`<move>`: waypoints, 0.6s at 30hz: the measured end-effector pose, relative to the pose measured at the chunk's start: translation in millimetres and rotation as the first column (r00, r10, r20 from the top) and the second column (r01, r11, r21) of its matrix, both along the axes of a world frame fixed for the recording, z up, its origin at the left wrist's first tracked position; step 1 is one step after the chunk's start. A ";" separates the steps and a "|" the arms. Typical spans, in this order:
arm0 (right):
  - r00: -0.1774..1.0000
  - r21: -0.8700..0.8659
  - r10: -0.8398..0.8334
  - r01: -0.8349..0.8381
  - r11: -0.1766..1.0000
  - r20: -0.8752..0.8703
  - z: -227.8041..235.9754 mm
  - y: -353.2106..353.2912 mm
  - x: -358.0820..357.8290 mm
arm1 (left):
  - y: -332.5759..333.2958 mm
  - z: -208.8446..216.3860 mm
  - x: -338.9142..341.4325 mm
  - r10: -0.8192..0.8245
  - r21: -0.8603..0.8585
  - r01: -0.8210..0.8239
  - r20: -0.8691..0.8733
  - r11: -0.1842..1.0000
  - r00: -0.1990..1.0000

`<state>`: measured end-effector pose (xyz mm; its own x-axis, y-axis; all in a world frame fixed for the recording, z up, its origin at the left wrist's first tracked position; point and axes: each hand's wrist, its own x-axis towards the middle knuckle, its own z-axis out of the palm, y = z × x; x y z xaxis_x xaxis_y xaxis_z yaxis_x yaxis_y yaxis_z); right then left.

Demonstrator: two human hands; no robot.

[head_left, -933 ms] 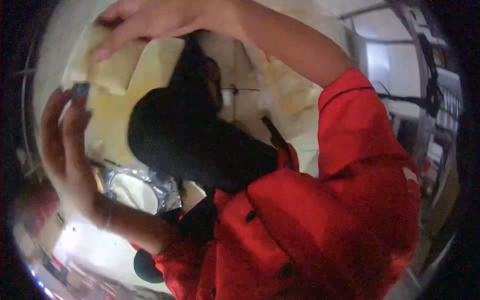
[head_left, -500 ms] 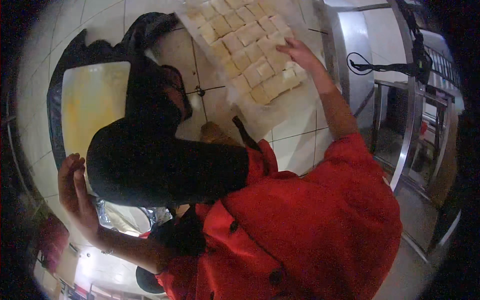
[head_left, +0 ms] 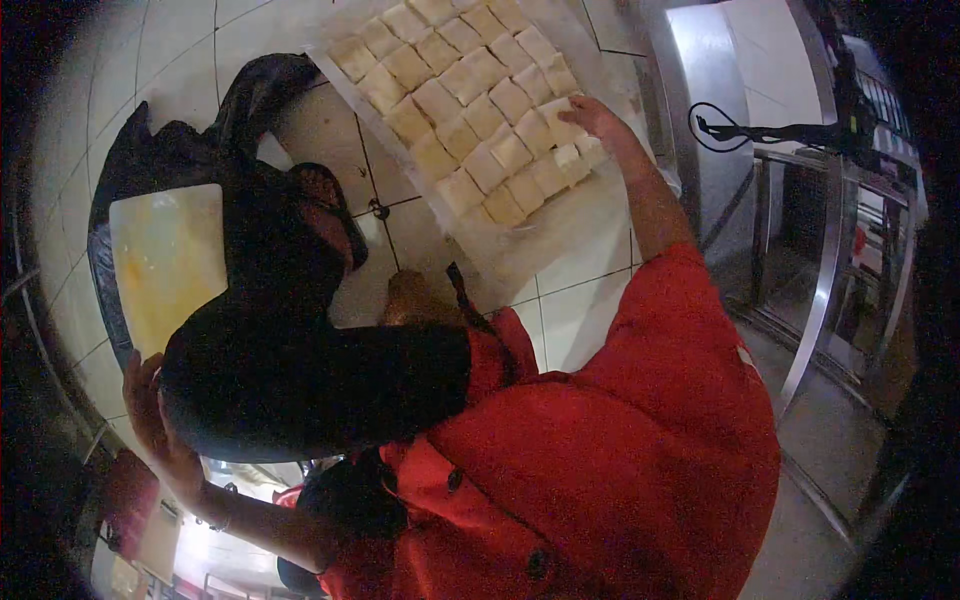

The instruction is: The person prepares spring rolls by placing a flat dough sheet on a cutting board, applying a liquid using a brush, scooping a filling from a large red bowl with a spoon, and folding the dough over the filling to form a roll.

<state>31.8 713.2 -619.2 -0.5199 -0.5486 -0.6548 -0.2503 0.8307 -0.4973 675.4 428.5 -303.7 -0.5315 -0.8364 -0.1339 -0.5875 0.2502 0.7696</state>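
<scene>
Pale, flat, roughly square pieces that look like dough or pastry lie in close rows on a clear plastic sheet on the floor. My right hand is at their right edge, fingers stretched and fingertips on or just over an edge piece; contact is hard to tell, and I see nothing held. My left hand is open beside my bent knee, fingers upright near the lower end of a white, yellow-stained cutting board. Black plastic lies under the board.
Light tiles with dark joints cover the floor. My sandalled foot is between the board and the pieces. A metal frame with a hanging black cable stands on the right. A bright, cluttered area lies behind my left arm.
The view has shifted, so more of the pieces show. My right hand's fingers have drawn closer together at the edge pieces. My left hand is nearer my knee.
</scene>
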 end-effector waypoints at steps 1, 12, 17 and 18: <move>0.999 -0.013 -0.011 0.011 1.000 0.042 -4.8 -5.8 -1.7 | -3.8 3.2 8.5 0.010 -0.075 -0.004 0.074 0.997 0.997; 0.867 0.103 0.318 -0.302 0.948 -0.385 -106.3 -11.2 -25.4 | 16.7 5.5 33.3 0.284 0.012 -0.286 0.080 0.958 0.955; 0.830 0.058 0.269 -0.277 0.959 -0.489 -96.7 14.8 -41.1 | 8.3 -3.0 45.4 0.175 0.019 -0.183 0.202 0.983 0.963; 0.813 0.093 0.280 -0.271 0.958 -0.510 -91.3 22.6 -44.5 | 8.5 -3.2 44.9 0.187 0.022 -0.193 0.160 0.981 0.969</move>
<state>-12.8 735.8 -710.6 -0.6110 -0.7123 -0.3454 -0.6849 0.6944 -0.2206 720.3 437.0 -306.9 -0.3332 -0.9129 -0.2357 -0.7353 0.0952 0.6711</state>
